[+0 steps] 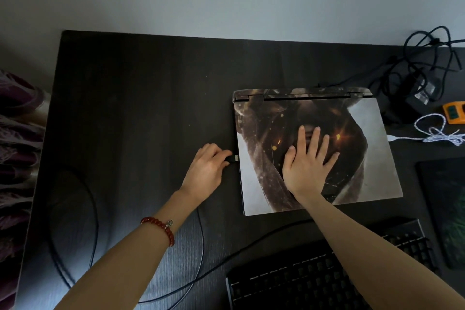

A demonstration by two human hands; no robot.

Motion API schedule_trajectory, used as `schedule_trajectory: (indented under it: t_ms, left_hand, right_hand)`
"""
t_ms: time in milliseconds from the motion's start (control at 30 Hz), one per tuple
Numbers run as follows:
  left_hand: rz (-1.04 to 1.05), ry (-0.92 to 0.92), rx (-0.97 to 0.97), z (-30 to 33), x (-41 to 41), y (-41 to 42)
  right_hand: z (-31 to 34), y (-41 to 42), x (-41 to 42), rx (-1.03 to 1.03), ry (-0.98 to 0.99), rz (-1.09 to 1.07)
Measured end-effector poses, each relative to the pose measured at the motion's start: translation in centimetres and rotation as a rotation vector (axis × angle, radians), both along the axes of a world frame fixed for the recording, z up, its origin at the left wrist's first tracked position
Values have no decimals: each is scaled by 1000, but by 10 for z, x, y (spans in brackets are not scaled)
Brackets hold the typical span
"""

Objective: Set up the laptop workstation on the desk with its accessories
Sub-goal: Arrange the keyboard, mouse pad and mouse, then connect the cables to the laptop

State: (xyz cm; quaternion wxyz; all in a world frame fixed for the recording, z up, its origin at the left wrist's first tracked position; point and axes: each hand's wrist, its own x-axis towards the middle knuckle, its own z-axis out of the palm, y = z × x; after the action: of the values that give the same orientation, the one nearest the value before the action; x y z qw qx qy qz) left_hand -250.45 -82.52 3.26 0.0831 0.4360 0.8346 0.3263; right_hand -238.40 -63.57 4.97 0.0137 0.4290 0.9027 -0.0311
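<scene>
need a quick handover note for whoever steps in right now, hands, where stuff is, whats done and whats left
Left hand: pinching a black plug at the laptop's left edge; whether it is seated is unclear.
Right hand: flat on the closed lid, steadying it.
Keyboard sits in front of the laptop, mouse pad to its right, white cable and power brick at back right.
Done: laptop, keyboard and pad placed.
Left: finish the plug, connect power, open the lid.

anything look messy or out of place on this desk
The black cables at the far right corner lie in a loose tangle around a power brick, and a white braided cable sprawls unplugged beside the closed laptop.
</scene>
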Motion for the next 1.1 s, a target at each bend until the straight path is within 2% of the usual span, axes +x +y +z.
schedule_trajectory:
  t_ms: [267,633,800,967,1100]
  left_hand:
    - [-35,21,18,-1,-4,2]
    - [17,-13,93,-5,0,4]
    - [23,47,61,-7,-1,1]
    - [261,60,-137,0,26,4]
    - [168,29,-356,11,42,-5]
  right_hand:
    - [1,-1,0,-12,-9,-1]
    - [1,0,1,-32,-13,1]
    - [2,2,1,-48,-17,16]
    - [6,1,2,-66,-41,16]
    - [14,6,2,-202,-105,35]
